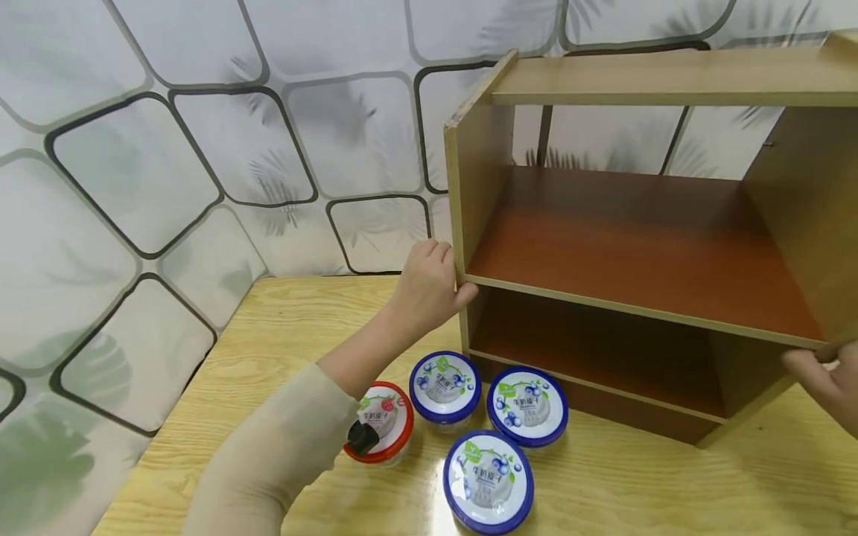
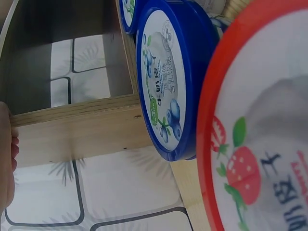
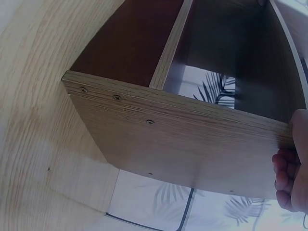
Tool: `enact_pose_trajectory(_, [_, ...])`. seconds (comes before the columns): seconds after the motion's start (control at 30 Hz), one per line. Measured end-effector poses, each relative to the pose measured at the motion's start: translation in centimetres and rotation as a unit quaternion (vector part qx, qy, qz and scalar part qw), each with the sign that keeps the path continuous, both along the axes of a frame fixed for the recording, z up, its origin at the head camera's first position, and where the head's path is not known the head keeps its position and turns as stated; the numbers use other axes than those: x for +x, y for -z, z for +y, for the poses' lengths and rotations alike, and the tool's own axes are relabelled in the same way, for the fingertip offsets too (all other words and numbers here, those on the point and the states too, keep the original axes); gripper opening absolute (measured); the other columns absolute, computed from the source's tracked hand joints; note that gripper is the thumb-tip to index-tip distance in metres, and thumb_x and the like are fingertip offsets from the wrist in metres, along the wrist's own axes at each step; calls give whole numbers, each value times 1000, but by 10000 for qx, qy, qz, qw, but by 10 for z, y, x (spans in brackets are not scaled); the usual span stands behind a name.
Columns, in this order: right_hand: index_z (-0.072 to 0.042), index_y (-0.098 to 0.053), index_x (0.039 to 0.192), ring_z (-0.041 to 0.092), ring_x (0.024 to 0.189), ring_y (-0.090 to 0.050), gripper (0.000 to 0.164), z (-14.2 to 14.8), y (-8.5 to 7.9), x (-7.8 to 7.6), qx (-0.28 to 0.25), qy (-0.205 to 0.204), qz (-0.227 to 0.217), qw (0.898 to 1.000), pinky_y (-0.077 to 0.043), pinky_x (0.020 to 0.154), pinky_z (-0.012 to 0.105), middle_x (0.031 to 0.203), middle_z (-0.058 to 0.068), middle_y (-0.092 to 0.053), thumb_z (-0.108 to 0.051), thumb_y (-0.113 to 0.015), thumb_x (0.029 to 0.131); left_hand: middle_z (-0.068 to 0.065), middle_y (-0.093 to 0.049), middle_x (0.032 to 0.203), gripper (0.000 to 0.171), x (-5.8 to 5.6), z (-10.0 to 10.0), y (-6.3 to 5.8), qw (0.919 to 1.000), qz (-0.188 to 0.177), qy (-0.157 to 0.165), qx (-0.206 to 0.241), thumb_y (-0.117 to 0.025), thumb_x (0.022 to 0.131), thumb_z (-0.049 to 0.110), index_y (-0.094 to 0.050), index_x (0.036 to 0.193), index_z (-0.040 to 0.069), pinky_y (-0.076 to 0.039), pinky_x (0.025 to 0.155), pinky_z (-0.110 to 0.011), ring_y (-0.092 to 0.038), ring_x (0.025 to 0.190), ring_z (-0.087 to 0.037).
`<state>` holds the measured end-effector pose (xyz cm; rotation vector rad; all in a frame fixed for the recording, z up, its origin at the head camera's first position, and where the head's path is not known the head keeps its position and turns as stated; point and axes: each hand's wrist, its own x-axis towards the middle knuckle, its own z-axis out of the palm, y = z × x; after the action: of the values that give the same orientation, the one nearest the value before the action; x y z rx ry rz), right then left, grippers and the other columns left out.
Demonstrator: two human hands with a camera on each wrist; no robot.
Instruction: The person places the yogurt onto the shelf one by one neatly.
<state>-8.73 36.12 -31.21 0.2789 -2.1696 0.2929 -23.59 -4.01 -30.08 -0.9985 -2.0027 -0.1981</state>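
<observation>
A small wooden shelf unit (image 1: 637, 238) with reddish-brown boards stands upright on the table. My left hand (image 1: 432, 286) grips the front edge of its left side panel, thumb near the middle board. At the far right of the head view my right hand (image 1: 834, 380) holds the right side panel's front edge; in the right wrist view its curled fingers (image 3: 284, 175) lie against the panel's outer face. Round tubs sit before the unit: a red-lidded tub (image 1: 392, 417) partly behind my left sleeve, and blue-lidded tubs (image 1: 445, 387) (image 1: 527, 407) (image 1: 488, 482) with blueberry pictures.
The wood-grain table (image 1: 302, 335) stretches to both sides of the unit. Behind it hangs a patterned wall covering (image 1: 362, 141) with leaf prints and rounded outlines. A top board (image 1: 670, 78) bridges the unit's side panels, and its back is partly uncovered.
</observation>
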Motion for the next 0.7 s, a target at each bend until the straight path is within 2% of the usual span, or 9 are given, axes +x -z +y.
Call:
enact_pose_trajectory(0.17, [-14,-27,38,0,42,-9,64,-1,-1,-4,431,-17,-55,9991,-6,40,16,36,-4,-19,-52,-25,89,-10,-55,68,25,3,-5,1,10000,23,-43,41,-69,73,21,-53,68,2,-41,66,-37,-50,69,-26])
enact_pose_trajectory(0.3, [-8,-36,48,-5,47,-13,59,-3,-2,-10,317,-314,-51,9990,-9,39,19,41,1,-29,-50,-30,89,-10,-55,68,26,5,-10,1,9999,35,-106,80,-69,73,20,-52,67,2,-41,65,-37,-50,68,-27])
enact_pose_trajectory(0.37, [-6,-40,55,-4,50,-17,54,-3,-3,-15,224,-414,49,9989,-15,42,21,45,3,-34,-48,-33,87,-11,-56,69,25,6,-12,1,9999,18,-138,89,-69,73,20,-53,68,1,-41,65,-37,-51,70,-27])
enact_pose_trajectory(0.43, [-6,-41,58,-1,52,-20,48,-3,-2,-18,179,-449,206,9986,-18,45,23,49,3,-38,-46,-35,85,-11,-57,71,25,7,-13,0,9998,-21,-159,81,-70,74,20,-55,70,0,-42,65,-38,-52,72,-27])
enact_pose_trajectory(0.5, [-5,-41,60,4,52,-22,49,-4,-1,-19,315,-367,323,9983,-19,48,25,49,0,-34,-46,-32,86,-12,-58,72,25,7,-14,0,9998,-42,-157,83,-70,73,20,-55,71,0,-42,66,-37,-52,72,-27])
enact_pose_trajectory(0.7, [-7,-36,53,20,47,-27,53,-6,-1,-18,762,-178,480,9958,-22,48,32,48,7,-36,-45,-28,90,-12,-58,72,26,8,-15,0,9998,-78,-125,127,-71,73,20,-55,71,0,-41,66,-38,-51,72,-28])
